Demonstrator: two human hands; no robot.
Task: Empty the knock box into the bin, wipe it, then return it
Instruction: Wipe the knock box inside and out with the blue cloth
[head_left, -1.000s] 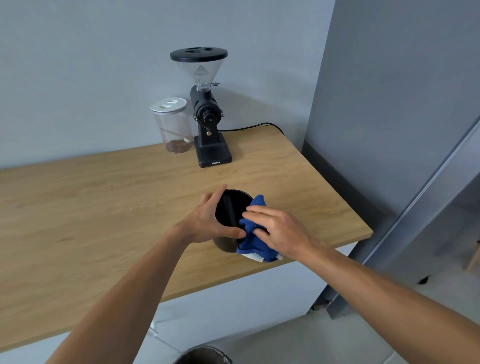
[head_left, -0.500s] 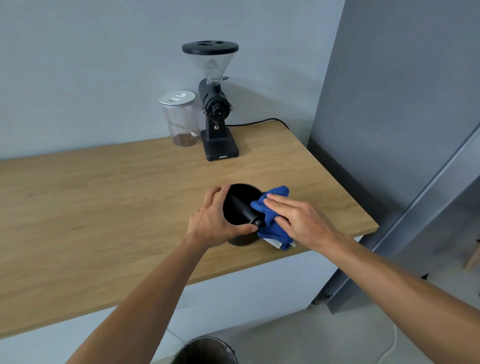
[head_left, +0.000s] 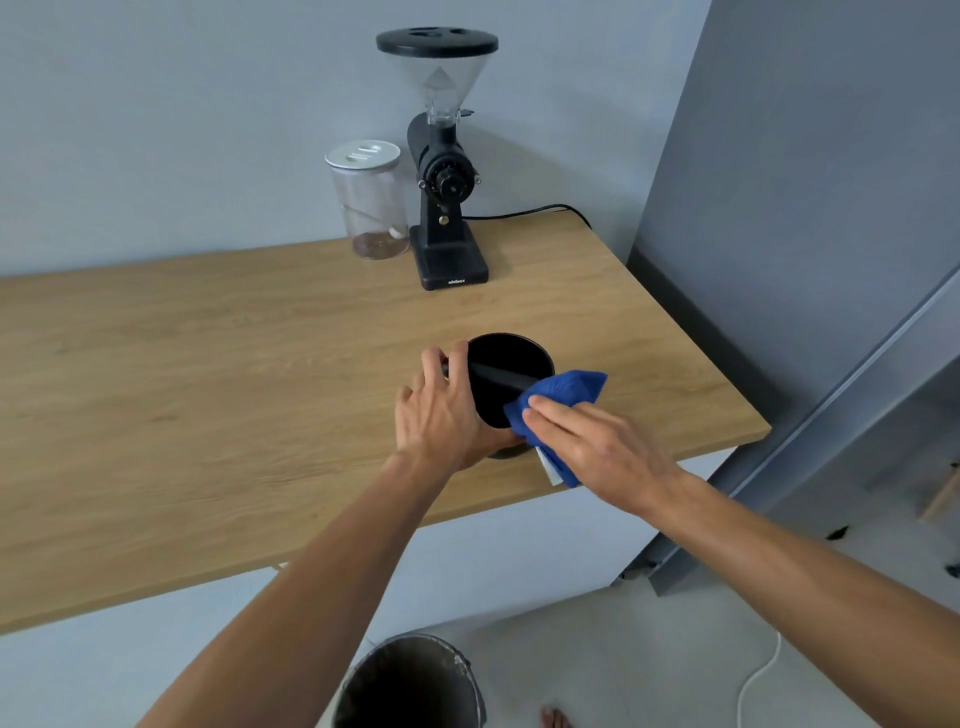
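Observation:
A round black knock box (head_left: 511, 358) with a bar across its mouth stands upright on the wooden counter (head_left: 208, 374), near the front right edge. My left hand (head_left: 441, 410) wraps around its left side and holds it steady. My right hand (head_left: 597, 447) presses a blue cloth (head_left: 563, 392) against the box's right rim and outer wall. The lower part of the cloth hangs beside the box under my palm. A grey metal bin (head_left: 410, 680) stands on the floor below the counter, at the bottom of the view.
At the back of the counter stand a black coffee grinder (head_left: 441, 171) with a clear hopper and a clear jar (head_left: 369, 200) with a white lid. The grinder's cable runs right. A grey panel (head_left: 805, 208) rises just right of the counter. A white cord lies on the floor.
My right hand with the cloth has slid from over the box's mouth toward its right rim and outer side. My left hand keeps its hold. The view has tilted down, showing more of the bin.

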